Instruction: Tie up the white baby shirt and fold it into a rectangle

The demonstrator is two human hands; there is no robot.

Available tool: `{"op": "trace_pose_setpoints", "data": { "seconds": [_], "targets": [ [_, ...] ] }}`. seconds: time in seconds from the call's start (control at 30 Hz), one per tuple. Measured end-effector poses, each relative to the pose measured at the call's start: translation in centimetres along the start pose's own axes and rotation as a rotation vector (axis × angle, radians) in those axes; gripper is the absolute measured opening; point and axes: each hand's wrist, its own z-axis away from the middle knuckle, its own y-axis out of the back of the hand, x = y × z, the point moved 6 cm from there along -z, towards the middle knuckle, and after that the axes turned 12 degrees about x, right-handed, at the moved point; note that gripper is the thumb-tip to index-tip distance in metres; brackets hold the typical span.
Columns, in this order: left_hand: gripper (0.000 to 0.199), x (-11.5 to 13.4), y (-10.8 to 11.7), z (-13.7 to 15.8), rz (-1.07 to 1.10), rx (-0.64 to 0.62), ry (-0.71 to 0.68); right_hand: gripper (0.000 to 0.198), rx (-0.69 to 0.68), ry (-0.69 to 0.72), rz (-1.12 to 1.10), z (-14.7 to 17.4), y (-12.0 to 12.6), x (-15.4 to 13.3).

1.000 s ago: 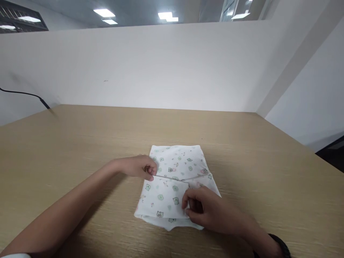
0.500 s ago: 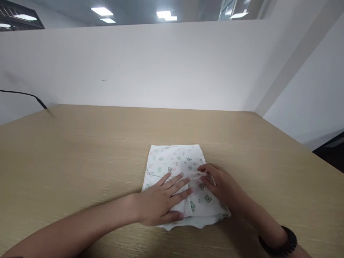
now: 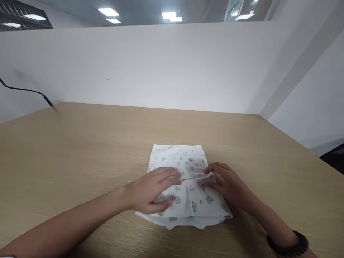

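A white cloth [image 3: 185, 204] with small green animal prints lies folded on the wooden table, its upper layer ending in a crosswise edge around the middle. Over the left part of the cloth is my left hand [image 3: 154, 190], palm down with bent fingers and the thumb apart; whether its fingertips touch the fabric I cannot tell. At the right end of the crosswise edge, my right hand [image 3: 225, 184] pinches the corner of the upper layer, which is slightly raised between thumb and fingers. A wavy lower layer shows along the near side.
The light wooden table [image 3: 80, 150] runs back to a white partition [image 3: 166, 68]. A black cable [image 3: 29, 90] comes down at the back left. At the far right edge there is a dark object [image 3: 334, 157], partly cut off. A black beaded bracelet [image 3: 291, 247] is around my right wrist.
My left hand has lifted from lying flat with fingers spread, moved slightly left and bent its fingers. My right hand stays at the cloth's edge, whose corner is more clearly raised. The view has shifted slightly.
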Motion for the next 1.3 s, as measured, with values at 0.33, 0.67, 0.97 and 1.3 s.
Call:
{"op": "trace_pose_setpoints", "data": {
  "seconds": [0.33,0.67,0.97,1.3],
  "targets": [
    [0.018,0.8,-0.5,3.7,-0.157,-0.07,-0.316,0.022,-0.557,-0.159,-0.055,2.7,-0.2,-1.5],
    [0.009,2.0,-0.2,4.1,-0.253,0.064,-0.43,0.013,-0.549,-0.02,-0.005,3.0,-1.1,-4.0],
    [0.006,2.0,0.3,3.4,-0.139,0.084,-0.304,0.004,-0.598,-0.087,-0.035,3.3,-0.4,-4.3],
    [0.059,1.2,-0.5,2.4,0.116,-0.134,0.067,0.011,-0.455,-0.126,-0.013,2.1,0.7,-2.8]
  ]
}}
